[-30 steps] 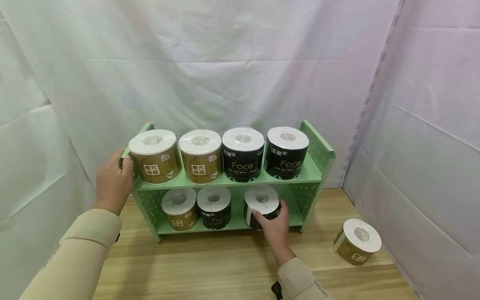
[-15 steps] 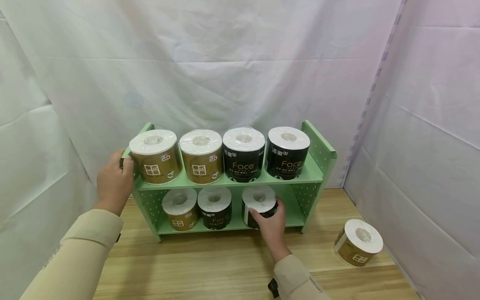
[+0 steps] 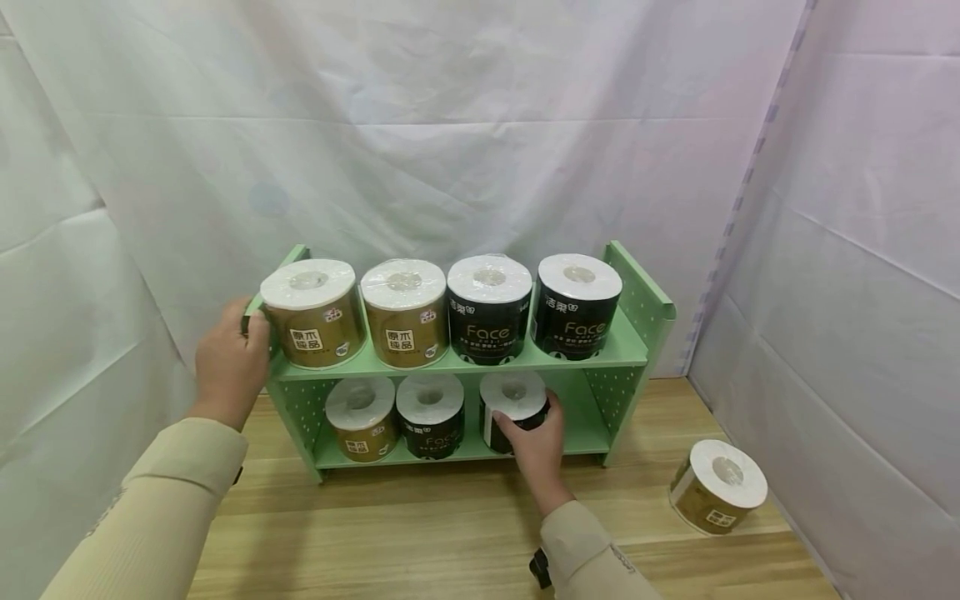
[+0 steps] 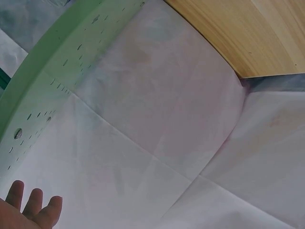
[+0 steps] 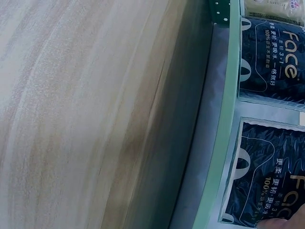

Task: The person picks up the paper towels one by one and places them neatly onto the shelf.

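Observation:
A green two-tier shelf rack (image 3: pixel 465 365) stands on the wooden table. At its left side panel (image 4: pixel 52 76), my left hand (image 3: pixel 228 358) grips the upper edge; three of its fingertips show outside the panel in the left wrist view. On the lower tier, my right hand (image 3: pixel 540 442) holds a black-wrapped toilet paper roll (image 3: pixel 513 396), thumb in front and fingers round its right side. That roll stands upright, its printed wrapper also seen in the right wrist view. Left of it are another black toilet paper roll (image 3: pixel 430 417) and a gold-wrapped one (image 3: pixel 362 421).
The upper tier bears two gold rolls (image 3: pixel 315 333) and two black rolls (image 3: pixel 490 333). A single gold roll (image 3: pixel 716 492) stands on the table (image 3: pixel 420 533) right of the rack. White cloth (image 3: pixel 420 167) hangs behind and on both sides.
My right hand has shifted the black roll on the lower tier slightly left and farther back, narrowing the gap to its neighbour. My left hand has stayed at the rack's left panel.

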`<state>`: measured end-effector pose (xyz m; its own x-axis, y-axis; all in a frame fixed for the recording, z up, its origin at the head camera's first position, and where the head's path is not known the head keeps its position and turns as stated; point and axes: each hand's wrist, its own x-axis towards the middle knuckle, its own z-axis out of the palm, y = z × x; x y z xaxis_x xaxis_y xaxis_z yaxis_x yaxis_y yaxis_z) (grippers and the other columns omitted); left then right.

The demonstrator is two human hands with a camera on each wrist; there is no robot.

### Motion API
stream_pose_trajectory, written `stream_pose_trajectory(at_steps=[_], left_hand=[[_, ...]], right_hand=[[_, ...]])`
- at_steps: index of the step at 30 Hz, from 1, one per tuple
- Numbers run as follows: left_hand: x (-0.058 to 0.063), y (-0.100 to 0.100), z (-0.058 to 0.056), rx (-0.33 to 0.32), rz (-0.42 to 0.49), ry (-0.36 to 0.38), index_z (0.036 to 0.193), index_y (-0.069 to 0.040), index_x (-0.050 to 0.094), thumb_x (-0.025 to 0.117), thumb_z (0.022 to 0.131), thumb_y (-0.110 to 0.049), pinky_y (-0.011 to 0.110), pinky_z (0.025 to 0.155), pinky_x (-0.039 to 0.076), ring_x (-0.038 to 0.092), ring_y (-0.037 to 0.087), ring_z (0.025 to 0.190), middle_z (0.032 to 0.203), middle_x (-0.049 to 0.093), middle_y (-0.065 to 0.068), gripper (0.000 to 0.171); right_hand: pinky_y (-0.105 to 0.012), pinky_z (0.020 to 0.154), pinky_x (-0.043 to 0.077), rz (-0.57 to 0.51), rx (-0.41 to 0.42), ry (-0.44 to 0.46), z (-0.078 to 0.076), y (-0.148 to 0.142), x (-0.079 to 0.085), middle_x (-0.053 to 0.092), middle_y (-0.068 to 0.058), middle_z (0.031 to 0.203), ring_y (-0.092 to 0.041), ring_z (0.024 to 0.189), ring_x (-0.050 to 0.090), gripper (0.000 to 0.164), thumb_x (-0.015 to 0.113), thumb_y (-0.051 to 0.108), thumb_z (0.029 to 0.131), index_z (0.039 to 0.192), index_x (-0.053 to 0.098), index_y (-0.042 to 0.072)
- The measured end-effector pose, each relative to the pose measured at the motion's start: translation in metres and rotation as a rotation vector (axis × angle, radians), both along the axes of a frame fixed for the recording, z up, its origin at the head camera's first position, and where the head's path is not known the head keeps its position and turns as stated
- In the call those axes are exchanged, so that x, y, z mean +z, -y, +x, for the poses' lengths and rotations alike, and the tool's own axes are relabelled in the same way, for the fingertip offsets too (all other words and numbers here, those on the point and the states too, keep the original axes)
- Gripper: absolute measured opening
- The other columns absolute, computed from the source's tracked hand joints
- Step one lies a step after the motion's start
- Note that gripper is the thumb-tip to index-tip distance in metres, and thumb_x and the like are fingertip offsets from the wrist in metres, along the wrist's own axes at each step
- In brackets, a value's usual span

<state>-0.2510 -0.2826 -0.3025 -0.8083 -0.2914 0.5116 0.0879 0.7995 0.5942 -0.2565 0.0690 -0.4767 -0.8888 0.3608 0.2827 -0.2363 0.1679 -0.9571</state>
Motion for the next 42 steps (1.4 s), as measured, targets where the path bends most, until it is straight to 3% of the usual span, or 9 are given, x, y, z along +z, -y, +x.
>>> stream_pose_trajectory(at_steps=[5, 12, 24, 42], left_hand=[[0.0, 0.0, 0.0, -0.003, 0.001, -0.002, 0.133, 0.0, 0.05, 0.027, 0.1, -0.031, 0.062, 0.088, 0.04, 0.053, 0.046, 0.101, 0.122, 0.057, 0.029, 0.05], [-0.001, 0.0, -0.001, 0.0, 0.004, -0.009, 0.131, 0.0, 0.051, 0.027, 0.1, -0.03, 0.061, 0.087, 0.041, 0.053, 0.045, 0.098, 0.119, 0.058, 0.028, 0.05], [0.0, 0.001, -0.002, 0.005, 0.016, -0.013, 0.132, -0.001, 0.051, 0.028, 0.1, -0.03, 0.061, 0.088, 0.04, 0.053, 0.046, 0.099, 0.12, 0.057, 0.029, 0.05], [0.0, 0.0, 0.0, -0.001, 0.023, -0.002, 0.132, 0.0, 0.05, 0.028, 0.1, -0.031, 0.061, 0.088, 0.041, 0.053, 0.046, 0.102, 0.121, 0.057, 0.03, 0.05]], right_hand=[[-0.052, 0.105, 0.034, 0.003, -0.01, -0.01, -0.003, 0.002, -0.001, 0.048, -0.014, 0.134, -0.031, 0.124, 0.045, 0.083, 0.088, 0.017, 0.069, 0.138, 0.043, 0.006], [-0.051, 0.106, 0.034, 0.011, -0.063, 0.062, -0.005, 0.007, -0.001, 0.046, -0.013, 0.135, -0.031, 0.126, 0.044, 0.086, 0.087, 0.021, 0.069, 0.139, 0.04, 0.007], [-0.054, 0.103, 0.036, 0.043, -0.144, 0.015, -0.006, 0.019, 0.002, 0.051, -0.02, 0.128, -0.036, 0.12, 0.048, 0.084, 0.089, 0.017, 0.064, 0.134, 0.044, -0.001], [-0.055, 0.103, 0.032, 0.032, -0.202, 0.121, -0.007, 0.038, 0.006, 0.034, -0.024, 0.135, -0.039, 0.126, 0.032, 0.094, 0.088, 0.02, 0.066, 0.14, 0.034, 0.003]])
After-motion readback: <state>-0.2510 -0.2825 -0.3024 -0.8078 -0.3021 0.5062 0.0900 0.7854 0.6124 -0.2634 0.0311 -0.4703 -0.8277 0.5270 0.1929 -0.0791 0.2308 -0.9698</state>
